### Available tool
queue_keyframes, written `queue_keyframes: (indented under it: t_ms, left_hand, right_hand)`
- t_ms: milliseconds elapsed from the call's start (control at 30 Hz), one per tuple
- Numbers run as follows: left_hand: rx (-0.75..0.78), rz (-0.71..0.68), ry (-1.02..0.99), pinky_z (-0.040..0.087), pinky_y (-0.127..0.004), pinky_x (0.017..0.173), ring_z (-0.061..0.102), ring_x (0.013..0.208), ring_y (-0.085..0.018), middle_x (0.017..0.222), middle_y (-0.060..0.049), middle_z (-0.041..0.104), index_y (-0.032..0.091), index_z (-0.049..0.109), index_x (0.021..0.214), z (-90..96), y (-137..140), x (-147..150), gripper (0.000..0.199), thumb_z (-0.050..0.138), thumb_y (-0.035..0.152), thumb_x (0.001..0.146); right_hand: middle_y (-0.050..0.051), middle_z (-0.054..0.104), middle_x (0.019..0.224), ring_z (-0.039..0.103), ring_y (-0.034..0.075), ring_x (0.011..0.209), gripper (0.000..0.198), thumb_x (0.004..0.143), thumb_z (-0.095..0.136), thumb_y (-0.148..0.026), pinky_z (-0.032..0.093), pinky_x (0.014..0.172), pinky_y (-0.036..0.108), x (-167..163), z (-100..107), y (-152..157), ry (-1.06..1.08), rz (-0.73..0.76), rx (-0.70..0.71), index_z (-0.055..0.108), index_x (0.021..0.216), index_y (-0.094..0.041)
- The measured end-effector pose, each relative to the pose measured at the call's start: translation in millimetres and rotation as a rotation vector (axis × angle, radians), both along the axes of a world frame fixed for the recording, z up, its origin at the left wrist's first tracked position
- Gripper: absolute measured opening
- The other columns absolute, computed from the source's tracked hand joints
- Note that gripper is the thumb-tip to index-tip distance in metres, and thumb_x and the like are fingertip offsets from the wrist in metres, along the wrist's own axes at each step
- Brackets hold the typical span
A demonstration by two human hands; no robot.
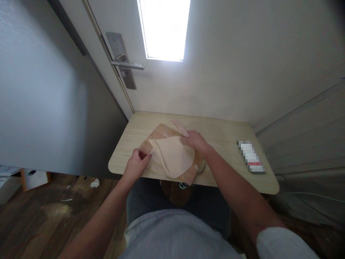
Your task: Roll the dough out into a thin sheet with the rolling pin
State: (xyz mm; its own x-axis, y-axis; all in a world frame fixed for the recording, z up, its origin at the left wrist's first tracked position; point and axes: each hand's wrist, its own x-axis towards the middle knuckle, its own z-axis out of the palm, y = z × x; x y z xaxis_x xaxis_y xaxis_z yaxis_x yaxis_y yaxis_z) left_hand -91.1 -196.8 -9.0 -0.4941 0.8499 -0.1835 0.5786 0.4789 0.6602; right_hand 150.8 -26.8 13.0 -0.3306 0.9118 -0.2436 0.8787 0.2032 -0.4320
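Observation:
A thin, pale sheet of dough (176,156) lies on a wooden cutting board (161,130), with a fold or ridge running down its left side. My left hand (138,162) is closed, thumb and fingers pinching the dough's left corner. At the upper right edge, my right hand (196,140) is closed on the dough, its fingertips partly hidden. Right beside those fingers is a wooden rolling pin (179,127), slanting away toward the back; I cannot tell whether the hand touches it. The board's lower corner reaches past the table's near edge.
The small light wood table (223,133) stands against a door with a metal handle (128,65). A blurred-out phone-like object (252,157) lies at the table's right. A grey panel is at left; crumpled paper (95,183) lies on the floor. My legs are under the table.

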Motion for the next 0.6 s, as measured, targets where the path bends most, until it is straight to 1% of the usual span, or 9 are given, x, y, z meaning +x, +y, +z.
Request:
queue_keyframes:
  t_ms: [100,200,300,400,467,533,600]
  left_hand:
    - [0.024,-0.010,-0.117,0.049,-0.037,0.076,0.068,0.083,-0.026,0.084,-0.005,0.069,0.023,0.054,0.095,-10.0,1,-3,0.037,0.067,0.053,0.079]
    - [0.053,-0.023,-0.189,0.049,-0.035,0.074,0.067,0.080,-0.025,0.081,-0.004,0.068,0.021,0.058,0.096,-13.9,4,-1,0.040,0.070,0.052,0.075]
    - [0.076,-0.007,-0.308,0.050,-0.035,0.073,0.068,0.080,-0.024,0.085,-0.007,0.070,0.019,0.059,0.092,-8.7,10,4,0.038,0.074,0.047,0.070]
    - [0.076,0.053,-0.437,0.052,-0.034,0.070,0.069,0.080,-0.024,0.089,-0.009,0.072,0.018,0.059,0.093,-1.6,16,8,0.040,0.078,0.040,0.065]
    - [0.070,0.075,-0.440,0.052,-0.034,0.069,0.069,0.077,-0.023,0.085,-0.007,0.072,0.018,0.060,0.090,1.6,18,8,0.036,0.078,0.034,0.063]
    - [0.067,0.056,-0.411,0.052,-0.033,0.069,0.068,0.075,-0.023,0.079,-0.005,0.071,0.018,0.063,0.083,4.1,18,7,0.027,0.077,0.028,0.061]
    - [0.073,0.035,-0.395,0.051,-0.033,0.070,0.066,0.074,-0.022,0.075,-0.004,0.070,0.019,0.065,0.077,6.2,16,7,0.020,0.074,0.027,0.061]
  right_hand:
    - [0.013,0.072,0.116,0.068,0.023,0.097,0.039,0.091,0.062,-0.044,0.047,0.072,0.027,-11,3,9,0.013,0.049,-0.025,0.069,0.116,-0.015]
    - [0.011,0.074,0.109,0.069,0.022,0.091,0.038,0.088,0.066,-0.044,0.047,0.068,0.026,-21,6,17,-0.002,0.081,-0.064,0.072,0.112,-0.015]
    - [0.012,0.075,0.104,0.070,0.022,0.086,0.039,0.082,0.074,-0.043,0.046,0.065,0.026,-29,10,26,-0.043,0.101,-0.103,0.074,0.108,-0.014]
    - [0.011,0.075,0.102,0.070,0.021,0.083,0.040,0.081,0.074,-0.046,0.045,0.063,0.026,-36,13,33,-0.074,0.122,-0.133,0.074,0.107,-0.015]
    - [0.010,0.075,0.103,0.070,0.021,0.083,0.041,0.079,0.075,-0.046,0.045,0.063,0.026,-42,16,36,-0.090,0.146,-0.142,0.074,0.107,-0.016]
    - [0.011,0.075,0.105,0.070,0.022,0.085,0.042,0.075,0.078,-0.042,0.046,0.064,0.026,-47,18,37,-0.107,0.171,-0.139,0.074,0.108,-0.017]
    - [0.011,0.076,0.104,0.070,0.023,0.084,0.042,0.073,0.079,-0.039,0.046,0.065,0.027,-51,18,37,-0.120,0.195,-0.137,0.074,0.109,-0.018]
